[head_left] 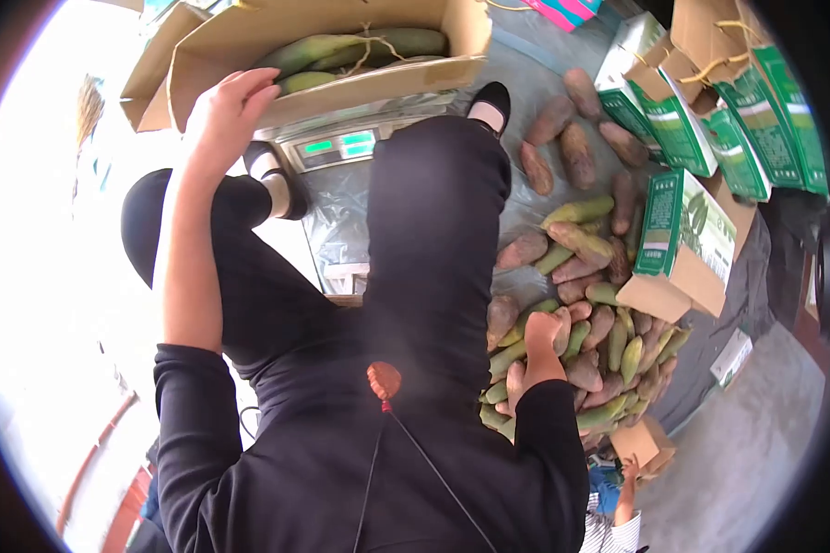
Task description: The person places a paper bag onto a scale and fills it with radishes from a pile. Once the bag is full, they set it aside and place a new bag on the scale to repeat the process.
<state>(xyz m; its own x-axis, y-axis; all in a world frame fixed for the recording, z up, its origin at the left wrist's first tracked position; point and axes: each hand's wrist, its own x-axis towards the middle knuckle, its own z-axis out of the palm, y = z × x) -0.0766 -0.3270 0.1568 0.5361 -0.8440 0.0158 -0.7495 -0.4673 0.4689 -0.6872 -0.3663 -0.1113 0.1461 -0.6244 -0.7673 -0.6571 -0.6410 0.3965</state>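
My left hand [226, 109] is at the left end of an open cardboard box [378, 97], its fingers stretched out over the near rim. Inside the box lie several long green fruits or vegetables [327, 53], with a thin cord across them. Beneath the box is a scale [337, 146] with lit green displays. At my right side, my right hand [544, 336] reaches down into a heap of long green and reddish-brown produce [609, 346]. The fingers of this hand are mostly hidden, so its grip does not show.
Green-and-white cartons [659, 221] with open flaps stand beside the heap, with more cartons [756, 120] behind. Loose reddish produce [578, 155] lies on the plastic-covered floor [516, 92]. At the lower right, another person's hand [630, 467] touches a brown box [644, 442].
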